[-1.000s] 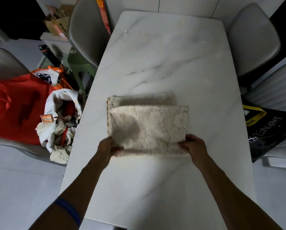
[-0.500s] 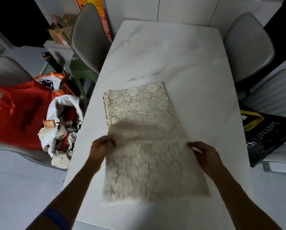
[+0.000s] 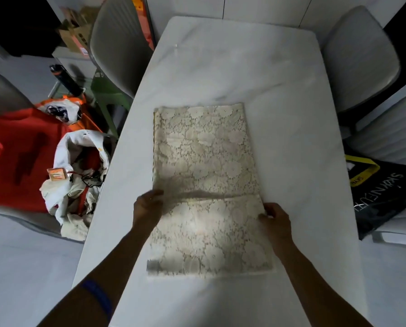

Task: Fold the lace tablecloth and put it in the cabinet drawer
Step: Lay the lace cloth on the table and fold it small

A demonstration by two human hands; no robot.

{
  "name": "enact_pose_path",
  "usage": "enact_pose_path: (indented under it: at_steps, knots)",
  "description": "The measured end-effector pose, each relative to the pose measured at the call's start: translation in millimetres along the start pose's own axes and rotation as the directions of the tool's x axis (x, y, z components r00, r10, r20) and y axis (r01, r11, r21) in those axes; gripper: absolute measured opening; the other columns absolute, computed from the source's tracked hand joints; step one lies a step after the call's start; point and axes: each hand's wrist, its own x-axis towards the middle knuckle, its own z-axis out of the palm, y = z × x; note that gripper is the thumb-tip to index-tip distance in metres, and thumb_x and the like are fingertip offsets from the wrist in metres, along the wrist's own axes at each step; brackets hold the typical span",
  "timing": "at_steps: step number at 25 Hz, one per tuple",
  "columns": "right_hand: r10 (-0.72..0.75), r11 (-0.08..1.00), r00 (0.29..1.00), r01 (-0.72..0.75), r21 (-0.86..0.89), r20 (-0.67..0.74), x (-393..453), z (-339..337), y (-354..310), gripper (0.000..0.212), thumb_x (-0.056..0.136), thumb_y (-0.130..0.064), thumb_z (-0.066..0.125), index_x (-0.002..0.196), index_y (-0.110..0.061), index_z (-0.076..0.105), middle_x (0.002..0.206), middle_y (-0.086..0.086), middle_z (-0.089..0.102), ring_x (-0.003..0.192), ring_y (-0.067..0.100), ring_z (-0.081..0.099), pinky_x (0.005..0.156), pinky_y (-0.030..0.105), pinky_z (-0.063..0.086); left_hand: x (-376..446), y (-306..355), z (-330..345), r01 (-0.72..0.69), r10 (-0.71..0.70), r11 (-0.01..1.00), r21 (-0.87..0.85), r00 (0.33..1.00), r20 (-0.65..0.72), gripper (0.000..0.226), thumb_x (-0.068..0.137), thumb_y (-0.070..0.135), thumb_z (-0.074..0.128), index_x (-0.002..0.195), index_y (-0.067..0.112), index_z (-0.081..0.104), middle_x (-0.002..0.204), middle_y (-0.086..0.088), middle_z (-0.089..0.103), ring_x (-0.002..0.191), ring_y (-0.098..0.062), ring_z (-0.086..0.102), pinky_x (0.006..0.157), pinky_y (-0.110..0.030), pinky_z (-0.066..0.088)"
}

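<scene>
Each grip, left hand (image 3: pixel 147 205) and right hand (image 3: pixel 276 218), pinches the lace tablecloth (image 3: pixel 204 161) mid-length, cloth lying flat toward the surface's (image 3: pixel 291 114) near edge.

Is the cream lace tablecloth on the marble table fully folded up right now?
No. The cream lace tablecloth lies as a long strip, with a crease across the middle between both hands.

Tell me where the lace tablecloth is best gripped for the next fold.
Probably the near corners of the lace tablecloth, coming from the person's side. It lies flat as a long strip on the table, short edge nearest, so lifting both near corners carries it over evenly. The left hand and right hand now pinch its side edges partway up.
</scene>
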Motion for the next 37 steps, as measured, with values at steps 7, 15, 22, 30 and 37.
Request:
enact_pose_path:
  at_steps: [7,15,22,30,37]
  knots:
    - [0.109,0.986,0.989,-0.094,-0.136,0.102,-4.2,-19.5,11.0,0.019,0.084,-0.029,0.071,0.086,-0.01,0.071,0.083,0.007,0.071,0.083,0.028,0.068,0.077,0.04,0.054,-28.6,-23.4,2.8,0.063,-0.05,0.919,0.388,0.998,-0.043,0.045,0.079,0.037,0.073,0.118,0.021,0.058,0.105,-0.003,0.064,0.092,-0.026,0.064,0.075,-0.028,0.046]
    - [0.198,0.976,0.948,-0.215,0.042,0.248,-32.6,-35.1,31.4,0.028,0.067,-0.01,0.063,0.09,0.005,0.066,0.091,0.028,0.068,0.082,0.029,0.061,0.072,0.036,0.044,-85.0,-63.1,-13.1,-0.019,0.051,0.956,0.293,0.994,-0.1,0.028,0.08,0.011,0.073,0.107,0.015,0.067,0.099,-0.001,0.064,0.083,-0.02,0.063,0.073,-0.032,0.05]
    - [0.196,0.975,0.945,-0.217,0.051,0.263,-52.2,-22.0,39.8,0.034,0.073,0.0,0.06,0.096,-0.024,0.068,0.092,-0.008,0.069,0.084,0.01,0.061,0.067,0.028,0.051,-96.5,-69.0,-27.8,0.022,-0.024,0.97,0.242,1.0,0.006,0.019,0.078,0.001,0.068,0.073,0.02,0.066,0.071,0.004,0.068,0.066,-0.012,0.059,0.056,-0.019,0.042]
    - [0.166,0.971,0.967,-0.195,0.139,0.194,-61.4,-23.1,46.8,0.011,0.088,-0.021,0.067,0.085,-0.032,0.067,0.087,-0.015,0.069,0.083,0.004,0.062,0.066,0.021,0.047,-83.7,-56.4,-39.4,0.216,-0.232,0.972,0.088,0.937,0.26,0.02,0.088,0.025,0.069,0.07,0.018,0.073,0.062,0.014,0.072,0.058,0.003,0.063,0.054,-0.012,0.046]
    - [0.207,0.973,0.972,-0.193,-0.127,0.107,-66.6,-28.3,59.5,0.016,0.082,-0.02,0.065,0.067,-0.013,0.065,0.067,0.002,0.066,0.067,0.021,0.06,0.06,0.029,0.043,-101.7,-75.9,-53.2,0.121,-0.178,0.921,0.369,0.976,0.125,0.044,0.082,0.027,0.072,0.046,0.019,0.049,0.039,0.011,0.046,0.042,-0.009,0.038,0.048,-0.025,0.03]
